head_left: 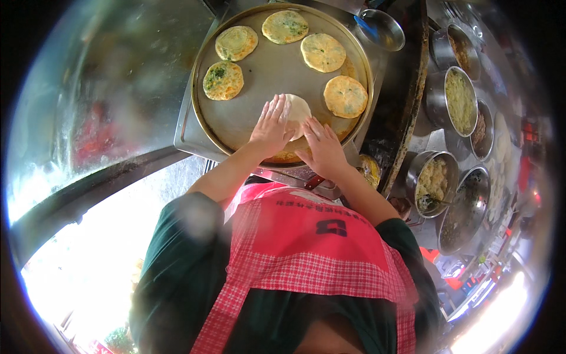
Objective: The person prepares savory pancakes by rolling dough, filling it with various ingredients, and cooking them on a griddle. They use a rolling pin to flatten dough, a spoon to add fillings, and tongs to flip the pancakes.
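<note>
A pale, uncooked round of dough (299, 112) lies at the near middle of a large round griddle pan (253, 112). My left hand (272, 121) rests flat against its left side, fingers stretched out and close together. At its lower right edge is my right hand (324, 148), with fingers extended and the thumb apart. Part of the dough is hidden under my hands. Several browned flatbreads with green filling sit around the pan's far and side edges, among them one flatbread (223, 81) at the left and another flatbread (345, 97) at the right.
A metal bowl (383, 30) with a blue-handled tool stands beyond the pan at the right. Further right are metal bowls of fillings, including shredded pale filling (460, 100) and a chunky yellowish one (433, 180). A red-handled utensil (314, 182) lies near the pan's front edge.
</note>
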Motion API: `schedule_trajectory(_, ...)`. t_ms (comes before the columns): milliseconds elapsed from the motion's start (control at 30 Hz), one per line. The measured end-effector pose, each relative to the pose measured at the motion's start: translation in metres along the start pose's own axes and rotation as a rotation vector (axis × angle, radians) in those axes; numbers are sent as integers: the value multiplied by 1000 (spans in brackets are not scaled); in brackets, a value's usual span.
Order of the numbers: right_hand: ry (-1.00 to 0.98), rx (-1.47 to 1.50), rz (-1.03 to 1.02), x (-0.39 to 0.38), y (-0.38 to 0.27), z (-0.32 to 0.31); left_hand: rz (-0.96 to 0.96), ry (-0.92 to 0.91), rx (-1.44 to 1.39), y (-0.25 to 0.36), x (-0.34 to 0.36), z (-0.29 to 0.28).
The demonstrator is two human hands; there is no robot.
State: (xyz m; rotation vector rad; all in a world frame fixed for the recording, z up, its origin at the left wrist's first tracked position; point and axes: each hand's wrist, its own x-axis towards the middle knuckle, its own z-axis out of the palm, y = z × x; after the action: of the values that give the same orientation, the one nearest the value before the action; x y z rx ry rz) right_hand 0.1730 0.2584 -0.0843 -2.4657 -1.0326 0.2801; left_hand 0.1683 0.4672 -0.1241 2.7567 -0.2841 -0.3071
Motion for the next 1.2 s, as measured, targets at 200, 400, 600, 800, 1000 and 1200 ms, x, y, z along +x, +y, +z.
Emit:
schedule_trajectory(200,-67,-200,-100,29,-7,37,82,-120,90,-29,-31,-24)
schedule_trajectory(400,-149,-311,-30,45,-34,52,222,237,-258,-75,-105,-36)
schedule_trajectory(600,-302,-310,-7,95,-99,79,275,187,-613,-106,-182,-34)
schedule_trajectory(800,-108,-94,-56,113,-128,80,309,109,-602,-106,-205,-39)
schedule_trajectory(1000,198,163,117,18,-120,36,436,41,-588,-65,-189,-23)
schedule_trajectory(1200,401,327,350,-180,-115,9,600,-307,-440,60,-155,-7)
